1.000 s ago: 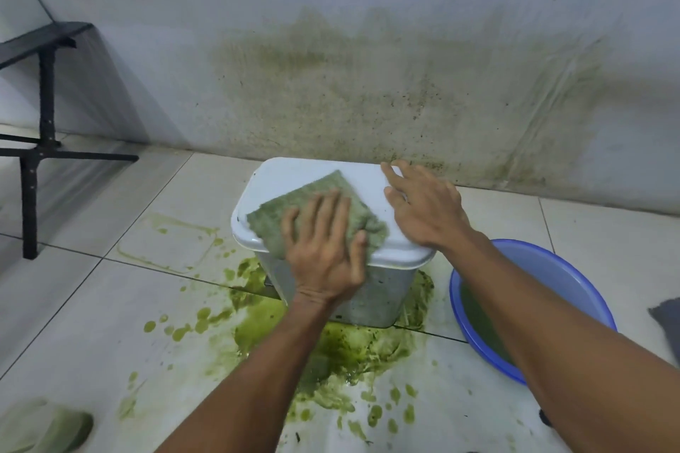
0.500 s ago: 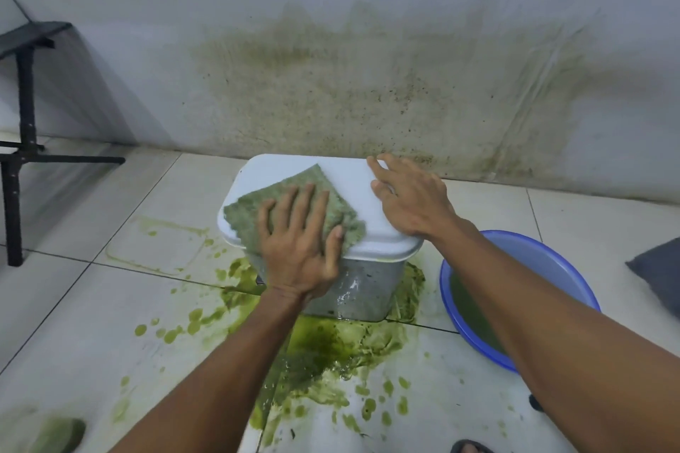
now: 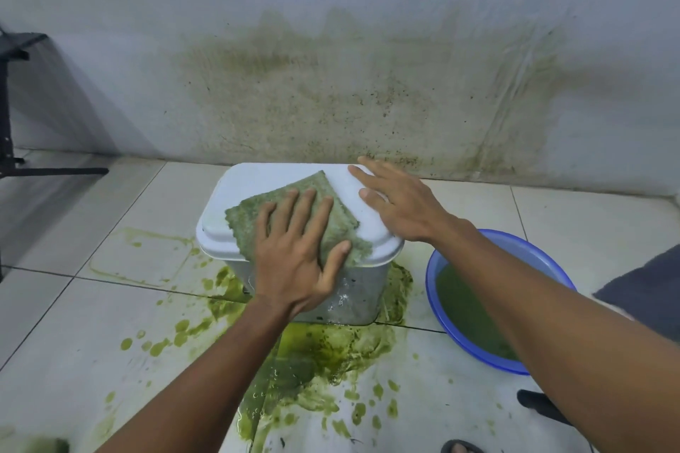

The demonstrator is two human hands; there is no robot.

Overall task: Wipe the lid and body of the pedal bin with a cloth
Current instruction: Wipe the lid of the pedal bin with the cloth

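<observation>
Pedal bin (image 3: 353,298) on slimy green puddle (image 3: 320,353), smooth white rounded lid (image 3: 257,180). Left hand (image 3: 298,257) flat, pressing nubby green cloth (image 3: 257,213) onto lid. Right hand (image 3: 401,202) spread flat beside cloth. Blue round basin (image 3: 434,268) right of bin.

Smooth white plastic on the lid (image 3: 250,184), a soft sheen, no hard gloss. The cloth (image 3: 265,213) is coarse, nubbly green towelling and looks damp. Below, the bin body (image 3: 360,290) shows grey and wet-shiny, beaded with droplets. The floor tiles (image 3: 73,342) are glazed and reflective. The blue basin (image 3: 485,364) is glossy, translucent plastic. The wall (image 3: 331,11) is matt, chalky paint, stained.
</observation>
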